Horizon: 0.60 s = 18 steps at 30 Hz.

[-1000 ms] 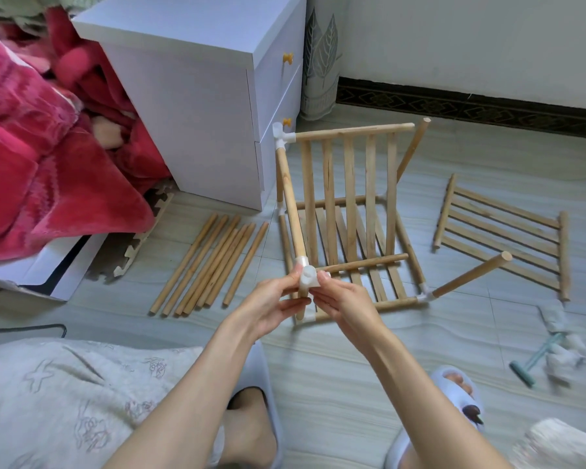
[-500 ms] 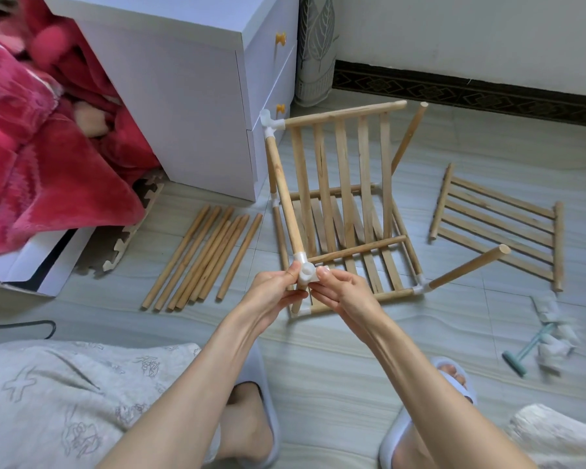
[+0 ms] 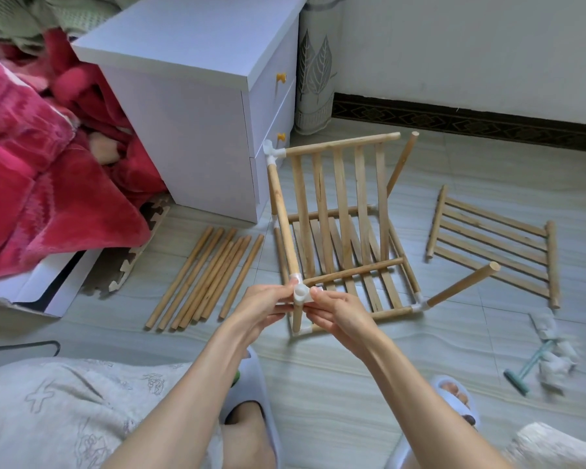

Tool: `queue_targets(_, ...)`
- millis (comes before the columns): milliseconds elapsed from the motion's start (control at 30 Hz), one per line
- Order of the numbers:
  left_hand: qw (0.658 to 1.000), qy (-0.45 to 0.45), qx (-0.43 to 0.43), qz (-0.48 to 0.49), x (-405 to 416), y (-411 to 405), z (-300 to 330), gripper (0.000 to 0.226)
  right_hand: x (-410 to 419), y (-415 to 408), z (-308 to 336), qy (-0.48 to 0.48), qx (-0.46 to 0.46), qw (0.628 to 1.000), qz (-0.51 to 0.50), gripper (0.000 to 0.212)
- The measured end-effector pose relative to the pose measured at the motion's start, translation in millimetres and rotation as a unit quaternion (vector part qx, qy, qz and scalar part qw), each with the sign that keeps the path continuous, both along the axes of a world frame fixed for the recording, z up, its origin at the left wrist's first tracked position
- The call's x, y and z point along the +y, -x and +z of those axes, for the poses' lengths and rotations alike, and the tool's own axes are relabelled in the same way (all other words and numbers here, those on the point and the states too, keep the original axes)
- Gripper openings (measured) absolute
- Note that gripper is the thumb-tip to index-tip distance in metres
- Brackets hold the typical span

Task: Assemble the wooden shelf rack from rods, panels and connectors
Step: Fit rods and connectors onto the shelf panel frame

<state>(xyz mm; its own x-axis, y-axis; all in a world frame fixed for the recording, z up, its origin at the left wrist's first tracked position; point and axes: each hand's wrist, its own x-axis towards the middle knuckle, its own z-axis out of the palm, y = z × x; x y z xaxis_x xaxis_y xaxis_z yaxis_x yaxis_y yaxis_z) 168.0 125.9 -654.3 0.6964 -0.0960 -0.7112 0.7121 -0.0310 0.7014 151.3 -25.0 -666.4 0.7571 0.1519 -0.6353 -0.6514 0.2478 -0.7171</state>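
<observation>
Both hands, left hand (image 3: 266, 301) and right hand (image 3: 339, 308), pinch the near corner connector (image 3: 300, 294); two panels joined; spare panel (image 3: 494, 247) and loose rods (image 3: 205, 277) lie unused on the floor.

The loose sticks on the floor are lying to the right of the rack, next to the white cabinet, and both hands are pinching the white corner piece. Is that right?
Not quite. The loose sticks lie to the left of the rack, not the right. The head view shows them beside the white cabinet. The rest is right: the left hand and right hand both pinch the white corner piece.
</observation>
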Motion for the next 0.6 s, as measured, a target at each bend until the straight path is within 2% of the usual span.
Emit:
queue_targets(133, 0.999, -0.032, 0.003, -0.041, 11.3, -2.9, 3.4, 0.03, 10.4, 4.8, -1.7, 0.066, -0.034, 0.997, 0.018, 0.02)
queue_targets(233, 0.997, 0.012, 0.013, -0.08, 13.6, -11.4, 11.3, 0.024, 7.5, 12.2, -2.2, 0.118, -0.109, 0.987, 0.027, 0.019)
queue_targets(300, 0.997, 0.032, -0.027, -0.064, 9.4, -19.2, 14.1, 0.025, 1.0, 15.1, -4.8, 0.165, -0.157, 0.974, 0.02, 0.019)
queue_targets(367, 0.997, 0.026, -0.065, -0.041, 2.9, -27.1, 15.2, 0.017, -2.6, 16.5, -7.4, 0.232, -0.221, 0.946, 0.048, 0.028)
queue_targets(467, 0.995, -0.018, -0.094, -0.015, -8.9, -39.7, 15.0, 0.029, -1.0, 11.9, -3.4, 0.329, -0.313, 0.883, 0.116, 0.037)
queue_targets(600, 0.992, -0.045, -0.114, 0.004, -16.2, -52.1, 5.7, 0.031, -0.2, 5.0, -3.9, 0.422, -0.396, 0.802, 0.146, 0.041)
